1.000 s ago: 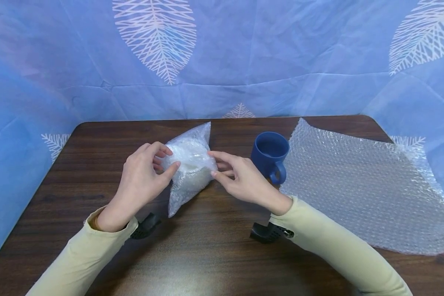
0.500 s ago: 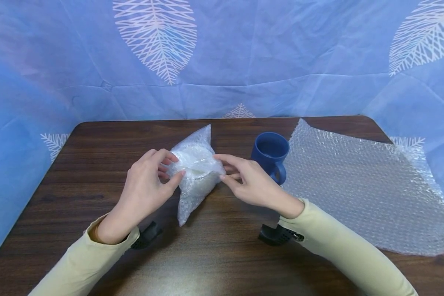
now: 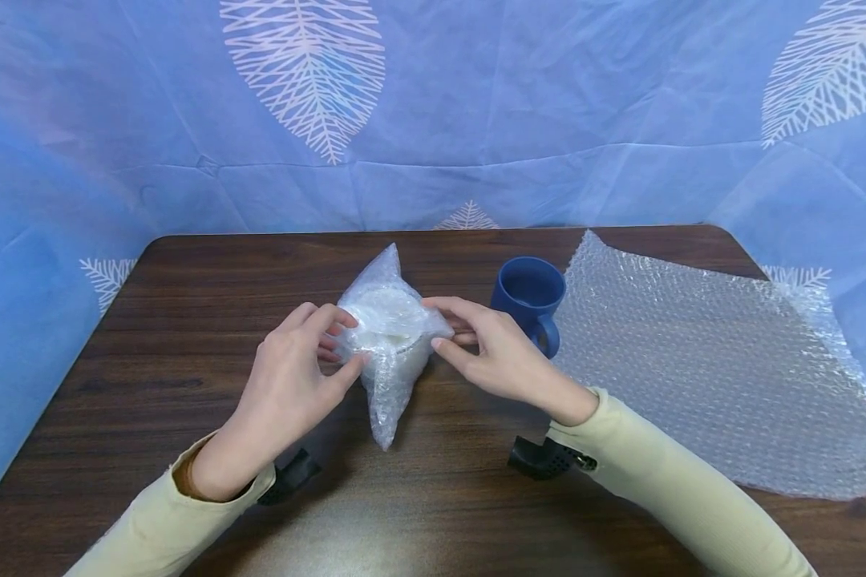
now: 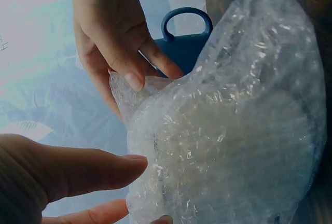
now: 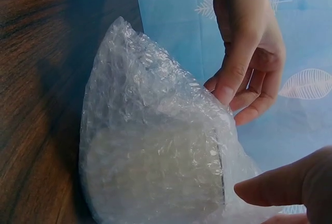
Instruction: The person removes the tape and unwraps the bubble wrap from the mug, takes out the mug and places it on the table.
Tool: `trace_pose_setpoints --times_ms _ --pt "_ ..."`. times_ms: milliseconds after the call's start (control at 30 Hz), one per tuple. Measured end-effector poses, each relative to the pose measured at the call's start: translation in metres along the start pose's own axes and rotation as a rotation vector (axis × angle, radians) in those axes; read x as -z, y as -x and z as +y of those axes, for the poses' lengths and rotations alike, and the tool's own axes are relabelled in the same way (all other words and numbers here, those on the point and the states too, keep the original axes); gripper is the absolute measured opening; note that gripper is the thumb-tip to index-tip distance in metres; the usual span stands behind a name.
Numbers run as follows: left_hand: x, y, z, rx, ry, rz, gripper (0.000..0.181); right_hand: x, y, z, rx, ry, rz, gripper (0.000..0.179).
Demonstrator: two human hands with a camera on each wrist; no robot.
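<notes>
A bundle of bubble wrap point(image 3: 393, 316) stands on the wooden table, its loose corners sticking out at the back, front and right. Through the plastic in the right wrist view shows a pale, rounded object point(image 5: 155, 167) with a dark line along its rim. My left hand point(image 3: 292, 369) holds the bundle's left side, thumb and fingers at the top folds. On the right, my right hand point(image 3: 494, 353) pinches a corner of the wrap between thumb and fingers. In the left wrist view, the blue mug point(image 4: 184, 50) appears behind the bundle.
The blue mug point(image 3: 523, 296) stands upright just behind my right hand, handle toward the front. A flat sheet of bubble wrap point(image 3: 707, 377) covers the table's right side. A blue curtain point(image 3: 548, 96) with white leaf prints hangs behind the table point(image 3: 209, 280).
Both hands have shifted right and slightly toward me with the bundle. The bundle has turned, its front corner swinging right and now pointing toward me. The mug and sheet have stayed put.
</notes>
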State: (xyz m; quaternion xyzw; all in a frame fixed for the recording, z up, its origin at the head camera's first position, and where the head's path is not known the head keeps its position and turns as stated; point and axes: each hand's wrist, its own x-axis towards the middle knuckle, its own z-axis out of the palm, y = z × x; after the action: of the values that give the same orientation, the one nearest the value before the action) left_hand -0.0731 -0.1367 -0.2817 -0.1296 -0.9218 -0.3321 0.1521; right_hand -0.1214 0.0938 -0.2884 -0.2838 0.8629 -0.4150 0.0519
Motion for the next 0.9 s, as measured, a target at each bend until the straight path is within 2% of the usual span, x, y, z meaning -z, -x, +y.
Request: trace_pose_setpoints --times_ms 233,433,633,767,900 --pt "-0.003 0.003 0.003 -0.032 0.003 0.010 0.031 -0.001 0.000 0.002 -0.009 0.055 0.032 0.052" --pt "-0.008 0.008 -0.001 -0.063 -0.009 0.053 0.035 -0.009 0.002 0.005 0.016 0.103 0.045 0.071" --pt "-0.010 0.010 -0.006 -0.090 0.006 0.095 0.035 -0.014 0.002 0.004 -0.010 0.109 0.040 0.078" --pt "-0.010 0.009 -0.003 -0.095 -0.022 0.108 0.029 -0.015 0.002 0.003 -0.041 0.101 0.038 0.079" --pt "-0.010 0.009 0.001 -0.072 -0.061 0.079 0.020 -0.017 0.003 0.000 -0.075 0.096 0.035 0.087"
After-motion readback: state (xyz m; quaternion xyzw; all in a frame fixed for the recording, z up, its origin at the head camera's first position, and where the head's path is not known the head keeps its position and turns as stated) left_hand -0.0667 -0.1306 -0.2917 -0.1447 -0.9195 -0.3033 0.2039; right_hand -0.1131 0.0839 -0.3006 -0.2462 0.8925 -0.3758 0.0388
